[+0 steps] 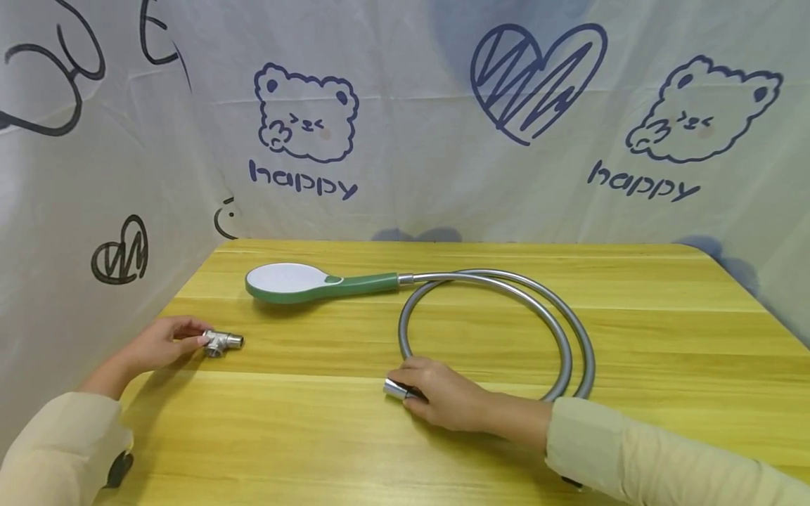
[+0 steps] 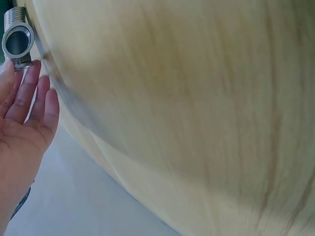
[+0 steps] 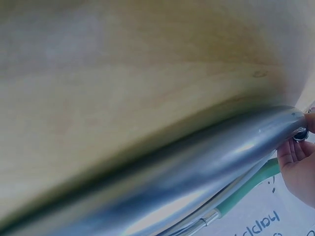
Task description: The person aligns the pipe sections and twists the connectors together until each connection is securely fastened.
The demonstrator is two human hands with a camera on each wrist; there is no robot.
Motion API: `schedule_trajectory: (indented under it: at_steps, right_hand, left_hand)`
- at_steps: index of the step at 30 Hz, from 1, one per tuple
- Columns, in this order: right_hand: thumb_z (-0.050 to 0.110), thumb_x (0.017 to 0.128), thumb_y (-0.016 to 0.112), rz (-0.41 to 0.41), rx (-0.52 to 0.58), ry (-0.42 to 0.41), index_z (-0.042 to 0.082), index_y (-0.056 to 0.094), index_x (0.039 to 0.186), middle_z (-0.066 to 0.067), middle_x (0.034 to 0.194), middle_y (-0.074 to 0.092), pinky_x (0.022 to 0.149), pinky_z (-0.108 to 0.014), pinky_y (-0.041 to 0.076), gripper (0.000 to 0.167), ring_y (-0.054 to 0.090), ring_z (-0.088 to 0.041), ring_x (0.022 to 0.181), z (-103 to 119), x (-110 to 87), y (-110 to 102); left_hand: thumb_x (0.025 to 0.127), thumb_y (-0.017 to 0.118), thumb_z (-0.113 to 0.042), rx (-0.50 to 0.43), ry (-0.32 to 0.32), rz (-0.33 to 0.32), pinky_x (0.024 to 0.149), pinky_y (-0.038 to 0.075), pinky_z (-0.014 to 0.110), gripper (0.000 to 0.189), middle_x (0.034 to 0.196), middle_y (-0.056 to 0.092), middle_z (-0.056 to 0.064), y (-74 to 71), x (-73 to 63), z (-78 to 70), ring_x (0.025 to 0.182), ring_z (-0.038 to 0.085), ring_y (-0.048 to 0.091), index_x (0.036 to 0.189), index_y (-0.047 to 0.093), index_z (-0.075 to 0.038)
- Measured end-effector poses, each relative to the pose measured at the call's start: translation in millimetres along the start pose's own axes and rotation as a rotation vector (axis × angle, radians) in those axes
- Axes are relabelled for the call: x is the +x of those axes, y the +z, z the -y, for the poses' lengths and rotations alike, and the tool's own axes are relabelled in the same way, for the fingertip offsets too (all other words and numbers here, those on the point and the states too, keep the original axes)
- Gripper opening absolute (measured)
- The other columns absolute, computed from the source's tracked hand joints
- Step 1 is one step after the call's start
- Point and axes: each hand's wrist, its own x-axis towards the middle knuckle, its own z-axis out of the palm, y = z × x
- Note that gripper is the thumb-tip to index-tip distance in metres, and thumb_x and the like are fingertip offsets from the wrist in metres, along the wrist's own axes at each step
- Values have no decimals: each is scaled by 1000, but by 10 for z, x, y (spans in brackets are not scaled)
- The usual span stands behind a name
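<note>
My left hand (image 1: pixel 161 343) pinches a small metal tee fitting (image 1: pixel 218 339) between thumb and fingertips, at the left of the table. In the left wrist view the threaded end of this tee fitting (image 2: pixel 15 17) points up, and a round opening faces the camera. My right hand (image 1: pixel 449 397) grips the end of a silver shower hose (image 1: pixel 563 344), with its chrome connector (image 1: pixel 395 388) sticking out to the left past the fingers. Close to the right wrist camera, the hose (image 3: pixel 187 182) runs large across the view toward the hand.
A green-handled shower head with a white face (image 1: pixel 287 281) lies at the back left, joined to the hose's other end. The hose loops over the right middle of the wooden table (image 1: pixel 285 436). White cloth (image 1: pixel 418 140) with drawings hangs behind and at the left.
</note>
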Motion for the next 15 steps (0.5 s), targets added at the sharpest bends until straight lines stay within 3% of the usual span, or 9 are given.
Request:
schedule_trajectory:
  at_steps: [3, 6, 15]
  right_hand:
    - [5, 87, 61, 1, -5, -1, -4, 61, 117, -10, 106, 63, 76, -16, 51, 31, 58, -12, 89, 0, 3, 2]
    - [4, 87, 60, -4, -9, -2, -4, 61, 117, -10, 105, 63, 74, -15, 51, 31, 58, -11, 88, 1, 8, 3]
    - [1, 87, 60, -24, 9, 11, -6, 59, 118, -13, 107, 63, 75, -16, 52, 32, 61, -16, 91, 18, 14, 18]
  left_hand:
    - [93, 54, -9, -33, -13, 8, 67, 47, 15, 29, 98, 65, 23, 2, 5, -10, 79, -7, 51, 109, 56, 15]
    - [94, 53, -8, -64, -20, 14, 65, 48, 16, 30, 99, 64, 26, 4, 0, -27, 77, -12, 48, 111, 54, 17]
    - [94, 50, -4, -148, -9, 18, 62, 52, 19, 33, 104, 61, 32, 16, -8, -90, 74, -5, 54, 119, 49, 18]
